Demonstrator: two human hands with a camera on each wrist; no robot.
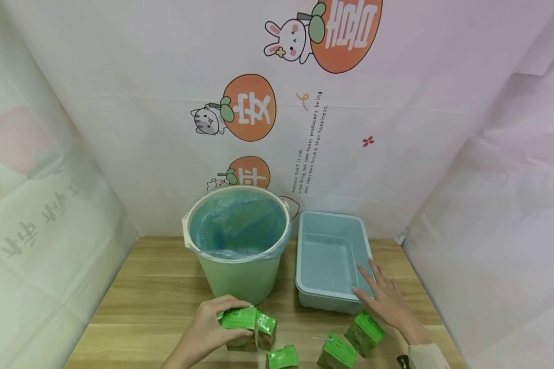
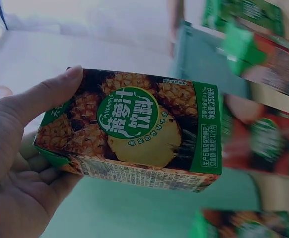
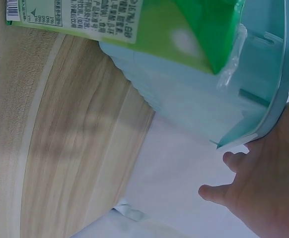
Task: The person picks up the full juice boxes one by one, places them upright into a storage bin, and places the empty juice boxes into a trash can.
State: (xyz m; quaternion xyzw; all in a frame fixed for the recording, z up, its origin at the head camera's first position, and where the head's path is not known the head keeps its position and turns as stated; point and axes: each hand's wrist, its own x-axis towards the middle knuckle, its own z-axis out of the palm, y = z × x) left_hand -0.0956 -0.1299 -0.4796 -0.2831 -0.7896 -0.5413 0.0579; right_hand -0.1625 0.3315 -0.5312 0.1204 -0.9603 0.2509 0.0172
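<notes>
In my left hand (image 1: 206, 328) is a juice carton (image 1: 239, 319), gripped between thumb and fingers at one end. The left wrist view shows its printed front, a pineapple juice drink carton (image 2: 134, 129) with green ends. A second carton (image 1: 266, 330) stands right beside it in the head view. My right hand (image 1: 388, 302) lies over the near right corner of a light blue plastic bin (image 1: 334, 294), fingers spread and loosely extended at the rim. Nothing is held in it. A green-topped carton (image 1: 365, 333) stands just in front of the bin, near that hand.
Two more cartons, one at front centre (image 1: 282, 357) and another (image 1: 337, 352) to its right, stand on the wooden table (image 1: 143, 302). A pale green bucket (image 1: 244, 277) with a blue plastic liner stands behind my left hand. Printed white cloth (image 1: 166, 154) encloses the back and sides.
</notes>
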